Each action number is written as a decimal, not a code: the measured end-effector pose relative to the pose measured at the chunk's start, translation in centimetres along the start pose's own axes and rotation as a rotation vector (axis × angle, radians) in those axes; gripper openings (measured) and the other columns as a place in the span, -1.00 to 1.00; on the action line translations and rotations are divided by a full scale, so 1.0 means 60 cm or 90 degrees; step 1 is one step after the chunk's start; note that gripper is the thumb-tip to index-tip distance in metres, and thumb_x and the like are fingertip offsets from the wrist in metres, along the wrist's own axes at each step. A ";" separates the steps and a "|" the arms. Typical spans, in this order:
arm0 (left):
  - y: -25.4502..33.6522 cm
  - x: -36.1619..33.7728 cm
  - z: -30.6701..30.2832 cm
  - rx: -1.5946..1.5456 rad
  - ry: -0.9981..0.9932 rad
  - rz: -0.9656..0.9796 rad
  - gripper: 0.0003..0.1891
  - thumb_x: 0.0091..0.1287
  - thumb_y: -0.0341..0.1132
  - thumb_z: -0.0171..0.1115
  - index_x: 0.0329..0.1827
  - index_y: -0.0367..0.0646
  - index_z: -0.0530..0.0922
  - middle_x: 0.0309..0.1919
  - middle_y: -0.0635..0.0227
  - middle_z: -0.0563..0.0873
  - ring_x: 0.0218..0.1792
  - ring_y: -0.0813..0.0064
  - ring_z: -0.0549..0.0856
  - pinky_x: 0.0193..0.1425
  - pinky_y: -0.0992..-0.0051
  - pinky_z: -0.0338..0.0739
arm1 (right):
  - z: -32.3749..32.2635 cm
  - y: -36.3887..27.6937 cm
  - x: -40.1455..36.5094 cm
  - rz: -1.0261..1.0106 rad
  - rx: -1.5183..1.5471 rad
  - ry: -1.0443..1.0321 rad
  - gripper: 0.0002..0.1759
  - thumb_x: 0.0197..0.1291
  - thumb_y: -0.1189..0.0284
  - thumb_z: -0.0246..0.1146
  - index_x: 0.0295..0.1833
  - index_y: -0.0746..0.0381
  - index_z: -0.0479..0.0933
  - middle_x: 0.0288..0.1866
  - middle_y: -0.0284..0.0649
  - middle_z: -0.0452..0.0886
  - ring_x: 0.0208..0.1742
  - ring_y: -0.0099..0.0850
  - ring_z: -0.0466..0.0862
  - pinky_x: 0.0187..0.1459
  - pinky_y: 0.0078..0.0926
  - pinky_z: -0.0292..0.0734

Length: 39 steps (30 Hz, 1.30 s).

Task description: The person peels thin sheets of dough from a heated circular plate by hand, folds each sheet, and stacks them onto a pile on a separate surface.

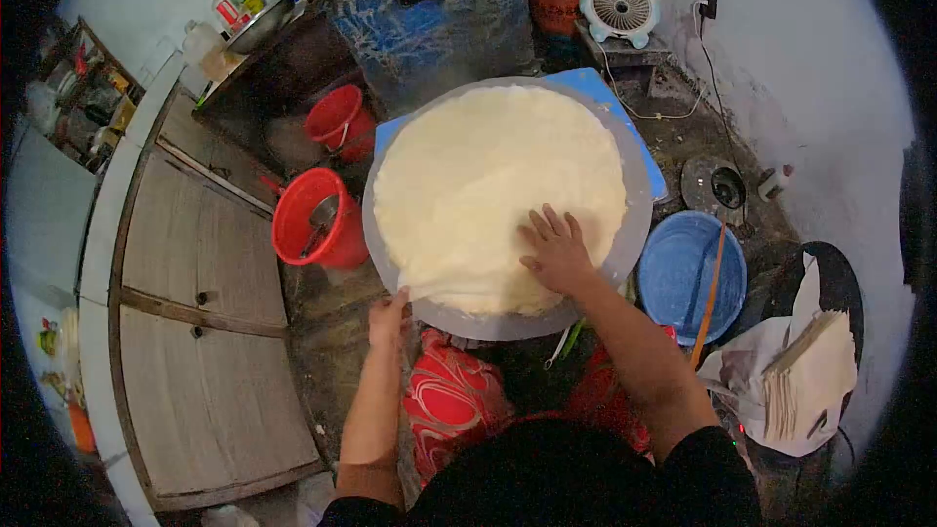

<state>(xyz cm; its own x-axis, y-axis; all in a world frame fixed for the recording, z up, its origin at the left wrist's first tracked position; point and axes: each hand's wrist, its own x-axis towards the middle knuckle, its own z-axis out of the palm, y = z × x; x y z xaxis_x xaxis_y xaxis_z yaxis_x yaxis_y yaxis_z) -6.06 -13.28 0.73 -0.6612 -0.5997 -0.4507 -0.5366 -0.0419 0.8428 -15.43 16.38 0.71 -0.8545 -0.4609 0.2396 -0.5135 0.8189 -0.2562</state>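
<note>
A large round sheet of pale dough (488,176) covers most of a round grey board (636,156) in front of me. My right hand (559,254) lies on the lower right part of the dough with its fingers spread. At the lower left rim, my left hand (388,318) pinches the edge of the sheet between thumb and finger. A crease runs across the dough from that pinch toward the right. Under the board, part of a blue flat panel (639,151) sticks out.
Left of the board stand two red buckets (285,224), the nearer holding a metal ladle (322,215). To the right are a blue basin (673,283) with a stick across it and a stack of flat sheets (805,381). A fan (622,5) stands behind; wooden cabinets (205,244) line the left.
</note>
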 end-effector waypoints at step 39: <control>0.086 -0.158 0.268 0.525 -0.258 0.849 -0.39 -0.01 -0.26 0.36 0.13 -0.25 0.36 0.04 0.12 0.49 0.13 0.10 0.43 0.19 0.26 0.30 | 0.038 0.105 -0.008 0.318 0.502 -0.038 -0.35 -0.23 0.16 0.37 -0.06 0.40 0.47 -0.13 0.08 0.58 -0.17 -0.07 0.60 -0.07 -0.29 0.47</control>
<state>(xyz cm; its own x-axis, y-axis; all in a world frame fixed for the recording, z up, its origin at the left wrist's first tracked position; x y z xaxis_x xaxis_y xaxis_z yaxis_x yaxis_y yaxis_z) -10.97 5.04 4.61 -0.8784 0.3894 0.2769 0.4705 0.8062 0.3587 -18.43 21.00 -3.19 -0.9819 -0.1523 -0.1125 0.0286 0.4680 -0.8832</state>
